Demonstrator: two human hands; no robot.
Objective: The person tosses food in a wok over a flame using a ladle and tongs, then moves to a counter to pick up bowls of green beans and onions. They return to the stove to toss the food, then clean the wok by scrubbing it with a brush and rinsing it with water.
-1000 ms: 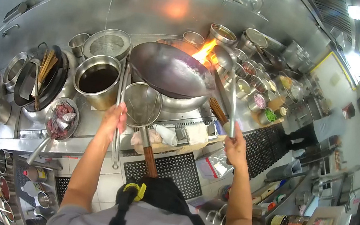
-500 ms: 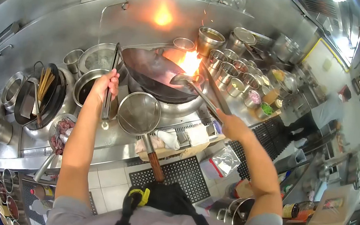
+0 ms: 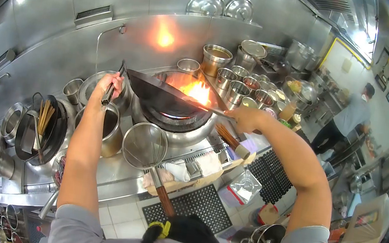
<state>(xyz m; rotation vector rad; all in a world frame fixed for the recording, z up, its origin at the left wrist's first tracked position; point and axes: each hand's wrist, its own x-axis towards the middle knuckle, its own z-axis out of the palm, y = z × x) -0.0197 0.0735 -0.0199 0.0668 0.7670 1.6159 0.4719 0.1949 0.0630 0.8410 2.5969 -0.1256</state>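
Note:
My left hand [image 3: 109,84] is wrapped round the long metal handle of a dark wok [image 3: 159,91]. The wok is tilted above the burner ring [image 3: 174,124], its dark outer side facing me, and what it holds is hidden. Flames [image 3: 194,90] rise at its right part. My right hand [image 3: 244,119] is closed on a ladle handle [image 3: 218,111] that reaches toward the wok; the bowl of the ladle is hidden by the wok's rim and the fire. Just below the wok, a round wire strainer [image 3: 145,145] with a wooden handle points toward me.
Metal pots of ingredients [image 3: 238,92] stand to the right. A bamboo brush [image 3: 231,139] and folded cloths [image 3: 177,170] lie along the front edge. On the left, a second wok [image 3: 55,139] holds bamboo sticks. Another person [image 3: 349,118] stands far right.
The wok has tipped up, turning its outer side to me. My right hand has risen and the ladle bowl has gone out of sight. The head view has shifted; the other person is more upright.

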